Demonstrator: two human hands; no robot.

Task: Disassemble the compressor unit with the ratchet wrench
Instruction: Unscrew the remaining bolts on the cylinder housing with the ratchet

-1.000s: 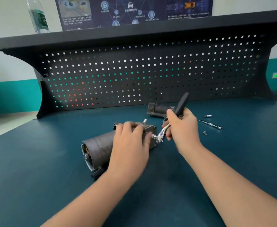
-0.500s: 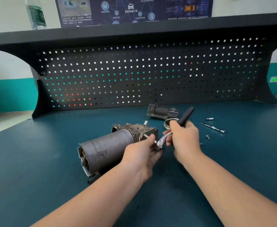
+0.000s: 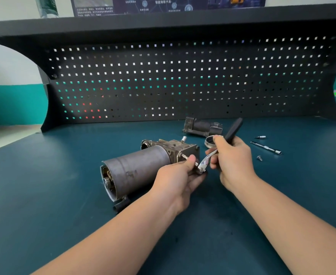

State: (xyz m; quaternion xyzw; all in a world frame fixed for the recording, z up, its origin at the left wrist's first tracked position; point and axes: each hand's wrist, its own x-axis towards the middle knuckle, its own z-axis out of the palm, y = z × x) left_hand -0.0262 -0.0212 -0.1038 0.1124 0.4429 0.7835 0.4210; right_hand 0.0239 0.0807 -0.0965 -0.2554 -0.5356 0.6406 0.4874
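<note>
— Where am I working?
— At my workshop bench: a dark teal worktop (image 3: 63, 195), a black perforated tool panel (image 3: 183, 80) under a shelf (image 3: 163, 22), a technical poster (image 3: 169, 4) above, loose bolts (image 3: 259, 158) and an extension bar (image 3: 266, 148) lying about.

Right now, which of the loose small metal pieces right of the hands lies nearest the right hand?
The short stubby bolt, lying nearer than the long thin extension bar and the small silver bit.

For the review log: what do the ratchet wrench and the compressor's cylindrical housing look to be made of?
The ratchet wrench shows a bright, mirror-like shank and head, likely chromed steel; its handle is matte black, probably rubber or plastic. The compressor's cylindrical housing is dull grey-brown with smudges and no shine, which suggests bare, weathered metal, though a coating cannot be ruled out.
</note>
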